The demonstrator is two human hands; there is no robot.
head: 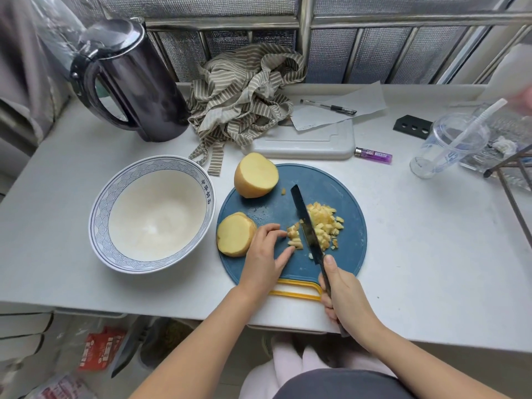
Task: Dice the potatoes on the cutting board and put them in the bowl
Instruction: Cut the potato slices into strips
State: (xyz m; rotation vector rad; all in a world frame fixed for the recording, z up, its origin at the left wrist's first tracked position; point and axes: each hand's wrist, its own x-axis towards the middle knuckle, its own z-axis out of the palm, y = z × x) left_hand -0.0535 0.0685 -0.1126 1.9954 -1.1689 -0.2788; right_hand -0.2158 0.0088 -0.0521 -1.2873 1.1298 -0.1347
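head view | step: dicing, judged about midway | left hand (266, 251) fingers curled, pinching potato strips (295, 239) | right hand (342, 295) clamped round knife (306, 226), blade just beyond left fingertips | diced pile (325, 226) past blade on cutting board (354, 240) | near half (234, 237) beside left knuckles, far half (255, 175) beyond, both uncut | bowl (95, 214) well left of fingers, no dice | next: tuck fingertips, finish strips

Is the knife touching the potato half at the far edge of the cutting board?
Apart. The head view shows a strip of bare blue cutting board between the tip of the knife and the potato half.
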